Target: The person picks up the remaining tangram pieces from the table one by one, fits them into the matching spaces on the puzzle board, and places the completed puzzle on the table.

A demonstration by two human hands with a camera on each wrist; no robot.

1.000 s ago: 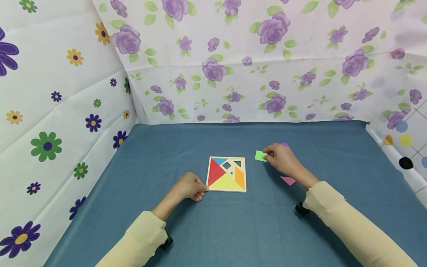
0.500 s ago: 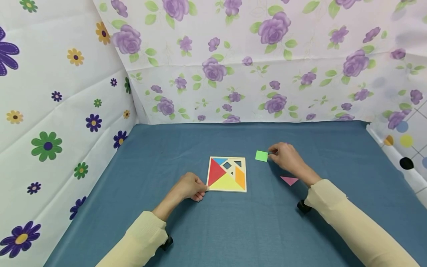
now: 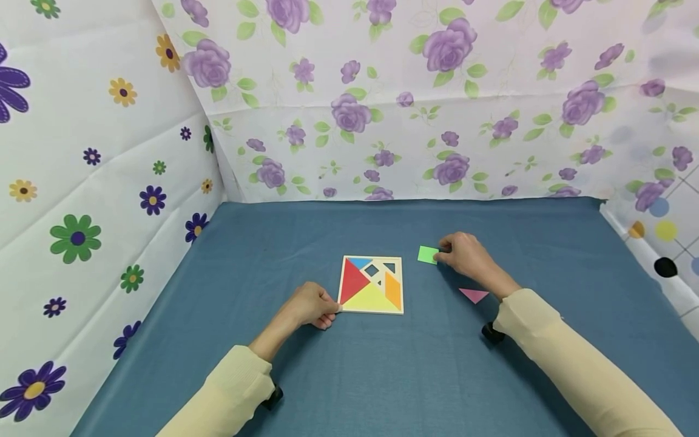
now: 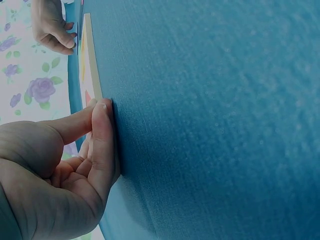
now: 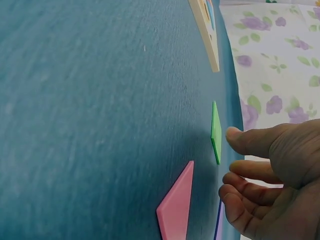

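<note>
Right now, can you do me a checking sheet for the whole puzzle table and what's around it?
Surface: blue cloth, lightly creased.
Job's things: puzzle board holds blue piece, red piece, yellow piece and orange piece; three cut-outs unfilled. Green square, pink triangle and purple piece lie off it.
Clutter: nothing seen.
Hands: left hand pinches the puzzle board's near left corner; right hand is at the green square, contact unclear.
Cables: nothing seen.
Surroundings: flowered back sheet, flowered left sheet, tiles at right.

I have room between board [image 3: 395, 276] and green square [image 3: 425, 255]; left hand [image 3: 312, 305] blocks board's near-left corner; right hand [image 3: 465, 254] blocks square's right.
</note>
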